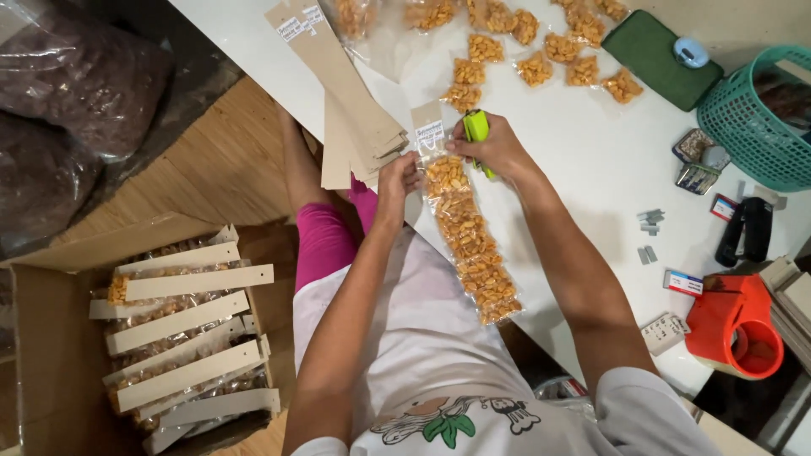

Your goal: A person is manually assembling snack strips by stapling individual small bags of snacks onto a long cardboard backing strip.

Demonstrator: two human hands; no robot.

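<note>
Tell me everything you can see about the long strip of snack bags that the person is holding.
The strip of snack bags is a chain of small clear plastic pouches filled with orange-yellow snacks. It lies on the white table, its lower end past the table edge. A tan card header sits at its top. The left hand pinches its upper side; the right hand presses a green stapler at the top.
</note>
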